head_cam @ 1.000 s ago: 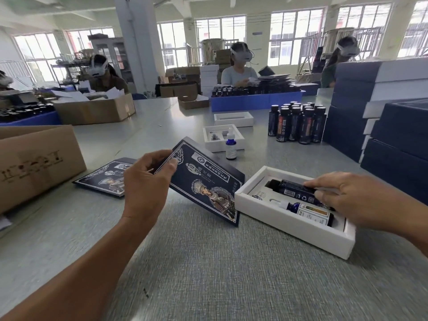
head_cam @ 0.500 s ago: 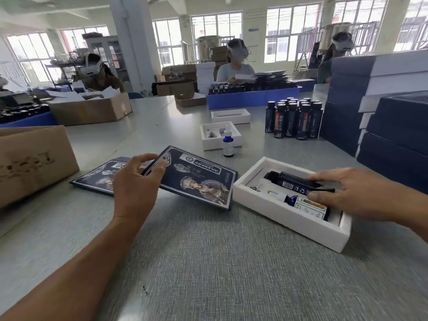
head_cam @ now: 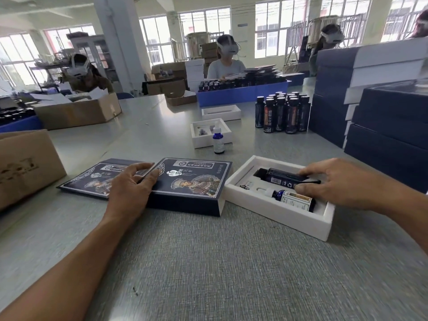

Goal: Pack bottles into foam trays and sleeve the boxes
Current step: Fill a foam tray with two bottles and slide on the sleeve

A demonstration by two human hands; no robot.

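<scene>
A white foam tray [head_cam: 278, 216] lies on the grey table at centre right. It holds a dark bottle [head_cam: 278, 177] and a small blue dropper bottle [head_cam: 294, 200], both lying flat. My right hand [head_cam: 342, 181] rests over the tray's right end, with the fingers laid on the dark bottle and the thumb between the two bottles. A dark blue printed sleeve [head_cam: 196, 181], squared open, lies just left of the tray with its open end facing it. My left hand [head_cam: 129, 193] grips the sleeve's left end. A second, flat sleeve [head_cam: 92, 181] lies partly under that hand.
Behind stand a blue dropper bottle [head_cam: 218, 141], a small white tray [head_cam: 203, 140], another tray [head_cam: 221, 112] and several dark bottles [head_cam: 282, 114]. Stacked blue boxes [head_cam: 382, 112] wall the right side. A cardboard box [head_cam: 25, 163] sits at left. People work across the table.
My left hand has lowered the tilted sleeve until it lies on the table, opened out beside the tray. My right hand has stayed on the tray's bottles.
</scene>
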